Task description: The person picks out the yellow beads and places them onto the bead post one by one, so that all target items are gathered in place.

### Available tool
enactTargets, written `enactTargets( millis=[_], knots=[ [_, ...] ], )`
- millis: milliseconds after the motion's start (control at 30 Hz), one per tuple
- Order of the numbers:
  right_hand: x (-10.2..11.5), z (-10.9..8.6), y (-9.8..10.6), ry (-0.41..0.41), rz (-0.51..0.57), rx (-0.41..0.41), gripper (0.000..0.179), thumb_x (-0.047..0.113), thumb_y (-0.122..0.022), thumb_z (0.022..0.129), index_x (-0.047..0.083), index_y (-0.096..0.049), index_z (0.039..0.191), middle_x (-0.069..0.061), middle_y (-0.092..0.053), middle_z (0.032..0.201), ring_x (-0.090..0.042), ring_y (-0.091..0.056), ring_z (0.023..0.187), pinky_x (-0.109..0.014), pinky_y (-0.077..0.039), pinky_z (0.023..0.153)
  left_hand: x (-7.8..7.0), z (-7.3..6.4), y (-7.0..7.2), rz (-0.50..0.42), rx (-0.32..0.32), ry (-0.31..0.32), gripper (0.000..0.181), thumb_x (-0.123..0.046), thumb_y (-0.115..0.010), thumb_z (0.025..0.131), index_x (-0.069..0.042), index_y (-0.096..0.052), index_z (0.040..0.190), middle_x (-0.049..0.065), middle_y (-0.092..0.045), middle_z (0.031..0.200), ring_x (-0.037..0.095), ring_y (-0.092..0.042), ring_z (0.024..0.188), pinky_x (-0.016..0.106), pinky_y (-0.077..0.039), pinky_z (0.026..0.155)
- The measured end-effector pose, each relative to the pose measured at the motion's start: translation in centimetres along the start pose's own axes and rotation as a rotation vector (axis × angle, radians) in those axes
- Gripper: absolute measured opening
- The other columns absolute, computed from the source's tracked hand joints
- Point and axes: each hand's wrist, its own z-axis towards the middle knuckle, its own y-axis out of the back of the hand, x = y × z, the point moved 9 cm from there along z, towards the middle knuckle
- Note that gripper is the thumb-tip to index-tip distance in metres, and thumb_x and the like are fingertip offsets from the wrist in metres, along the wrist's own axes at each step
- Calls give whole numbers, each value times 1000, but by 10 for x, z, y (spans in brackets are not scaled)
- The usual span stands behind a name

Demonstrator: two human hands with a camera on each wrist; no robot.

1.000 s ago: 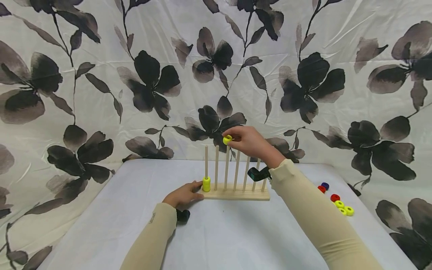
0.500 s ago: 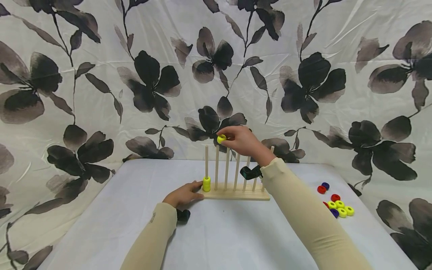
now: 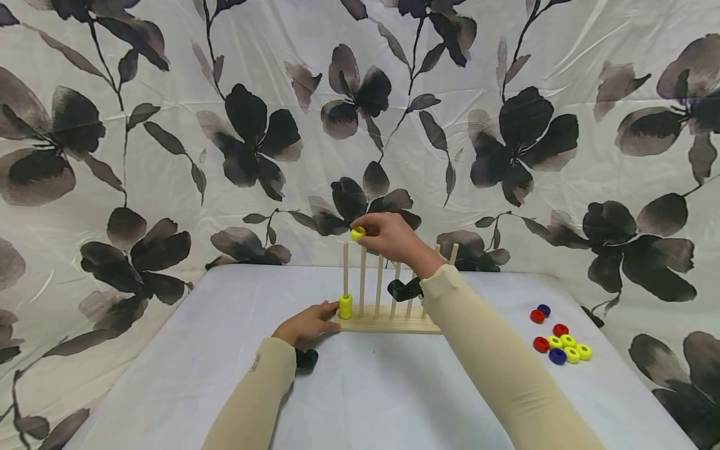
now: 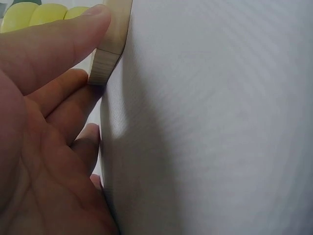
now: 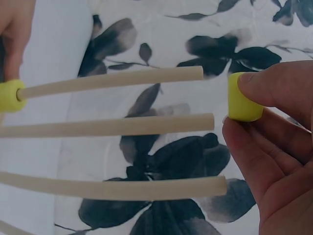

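My right hand pinches a yellow bead between thumb and fingers, above the tops of the pegs at the left end of a wooden peg stand. In the right wrist view the bead is just off the peg tips, apart from them. Several yellow beads are stacked on the leftmost peg. My left hand grips the left end of the stand's base; in the left wrist view the thumb lies along its near edge and fingers reach behind it.
Loose yellow, red and blue beads lie on the white-covered table at the right. A floral cloth hangs behind the table. The right sleeve crosses in front of the stand's right end.
My right hand has moved left with the yellow bead, from over the third peg to near the two leftmost. Red and blue beads have come out from behind the sleeve. The left hand stays put.
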Motion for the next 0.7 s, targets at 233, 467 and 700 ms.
enactTargets(
  millis=[233, 467, 700],
  knots=[
    [4, 3, -8, 13, -5, 10, 30, 16, -65, 92, 13, -67, 122, -5, -67, 121, -17, -66, 110, -33, -55, 94, 2, 2, 0, -9, -4, 0, 70, -39, -69, 88, -27, -38, 150, 14, -23, 161, 38, -19, 149, 64, -15, 117],
    [7, 5, -15, 12, 5, 23, 29, 15, -64, 93, 13, -67, 122, -4, -67, 122, -16, -66, 110, -31, -54, 95, 1, 0, 0, -35, 9, 26, 72, -40, -70, 87, -28, -38, 150, 12, -22, 161, 38, -17, 149, 66, -14, 116],
    [10, 6, -21, 19, -9, 36, 30, 15, -64, 93, 12, -66, 123, -5, -66, 124, -17, -66, 112, -30, -54, 95, 2, 1, -1, -29, 6, 37, 74, -42, -70, 86, -28, -37, 150, 11, -22, 162, 37, -17, 149, 66, -14, 116]
  ],
)
